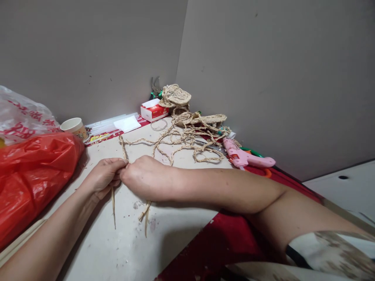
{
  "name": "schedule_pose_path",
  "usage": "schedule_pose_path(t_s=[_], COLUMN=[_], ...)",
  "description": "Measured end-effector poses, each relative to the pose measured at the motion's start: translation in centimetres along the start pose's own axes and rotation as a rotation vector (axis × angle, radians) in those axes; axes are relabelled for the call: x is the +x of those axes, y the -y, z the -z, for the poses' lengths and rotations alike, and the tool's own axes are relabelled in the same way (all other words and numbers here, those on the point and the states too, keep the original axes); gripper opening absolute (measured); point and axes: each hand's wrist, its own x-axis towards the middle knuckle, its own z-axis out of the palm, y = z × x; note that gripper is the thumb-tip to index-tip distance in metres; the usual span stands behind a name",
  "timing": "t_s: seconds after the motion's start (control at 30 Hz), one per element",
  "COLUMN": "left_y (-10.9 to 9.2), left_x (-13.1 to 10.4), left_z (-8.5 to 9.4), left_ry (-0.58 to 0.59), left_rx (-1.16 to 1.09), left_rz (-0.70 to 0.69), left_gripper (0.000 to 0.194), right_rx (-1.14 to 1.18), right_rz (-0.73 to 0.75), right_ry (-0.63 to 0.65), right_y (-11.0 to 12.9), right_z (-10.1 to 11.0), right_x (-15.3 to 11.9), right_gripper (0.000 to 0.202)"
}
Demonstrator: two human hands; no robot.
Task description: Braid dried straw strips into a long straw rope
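Observation:
A braided straw cord (123, 147) runs up from my two hands, bends at the top and trails right across the table. My left hand (105, 175) pinches the cord, thumb and fingers pressed together; a thin loose strand (113, 210) hangs below it. Right beside it, knuckles up, my right hand (148, 177) is closed on the cord's lower part; its fingertips are hidden. Beneath that hand, loose straw ends (145, 218) stick out over the white table (129, 249). The rest of the cord lies in tangled loops (187, 136) behind my hands.
A coiled straw bundle (175, 95), green-handled pruners (156, 88) and a red-and-white box (154, 111) stand at the back. A pink glue gun (244, 156) lies right. Clear sticks (109, 124), a paper cup (74, 128) and a red plastic bag (38, 171) are left.

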Motion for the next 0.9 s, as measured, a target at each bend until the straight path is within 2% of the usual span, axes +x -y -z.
schedule_pose_path(t_s=[0.1, 0.17, 0.2, 0.3, 0.33, 0.37, 0.47, 0.53, 0.6, 0.73, 0.9], left_y=[-0.3, -0.4, -0.5, -0.5, -0.5, -0.5, -0.3, -0.2, -0.2, -0.3, -0.9], left_x=[-0.1, -0.1, -0.1, 0.1, 0.2, 0.3, 0.5, 0.6, 0.6, 0.4, -0.1], left_z=[0.0, 0.1, 0.1, 0.4, 0.5, 0.6, 0.9, 1.0, 1.0, 0.9, 1.2], left_ry=[0.009, 0.016, 0.026, 0.08, 0.098, 0.112, 0.131, 0.14, 0.152, 0.197, 0.235], left_rx=[-0.007, -0.019, -0.027, -0.046, -0.05, -0.05, -0.028, -0.009, 0.001, 0.039, 0.085], left_rz=[-0.01, -0.036, -0.044, -0.026, -0.017, -0.014, -0.039, -0.055, -0.055, -0.03, 0.002], left_gripper=[0.023, 0.024, 0.024, 0.024, 0.023, 0.022, 0.021, 0.02, 0.019, 0.018, 0.02], right_rx=[0.057, 0.221, 0.297, 0.383, 0.439, 0.551, 0.986, 1.131, 1.138, 1.105, 1.231], right_rz=[0.174, 0.215, 0.157, -0.231, -0.307, -0.341, -0.361, -0.393, -0.404, -0.315, -0.31], right_ry=[0.137, 0.147, 0.086, -0.269, -0.299, -0.243, 0.043, 0.133, 0.136, 0.172, 0.215], right_y=[0.0, -1.1, -1.9, -4.6, -5.3, -5.8, -6.1, -5.9, -6.0, -7.1, -7.7], right_z=[1.6, 2.8, 3.3, 3.1, 2.6, 1.9, -0.2, -1.0, -1.3, -1.1, -0.9], right_x=[-0.8, -0.8, -0.6, 1.0, 1.6, 2.2, 3.5, 3.8, 3.9, 3.9, 4.0], right_gripper=[0.017, 0.025, 0.029, 0.035, 0.036, 0.037, 0.037, 0.034, 0.033, 0.033, 0.03])
